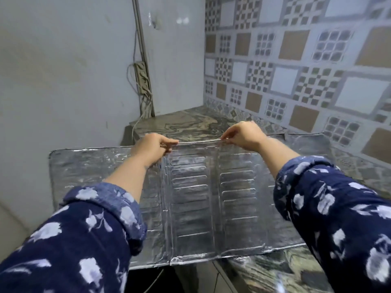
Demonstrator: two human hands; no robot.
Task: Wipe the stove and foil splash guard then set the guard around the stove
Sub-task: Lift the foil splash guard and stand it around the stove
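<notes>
1. Walls: a plain grey wall (63,60) fills the left and far side; a patterned tile wall (306,60) runs along the right. A conduit with loose cables (143,81) drops down the grey wall to the far corner.
2. Desk (190,123): a marbled stone top, bare in its far corner and showing again at near right below the guard.
3. Foil splash guard (211,197): an unfolded silver sheet with embossed ribs, spread wide across the middle of the scene, its near edge overhanging the desk edge and its left panel reaching past the desk's left end. It is held up by its far edge; whether its underside touches the desk cannot be told.
4. Sleeves (74,240): dark blue with pale flowers, both rolled back from the forearms.
5. Left hand (152,146): grip pinched closed on the guard's far rim, left of centre.
6. Right hand (243,134): grip likewise pinched on the same rim, right of centre, fingertips (225,138) curled over it.
</notes>
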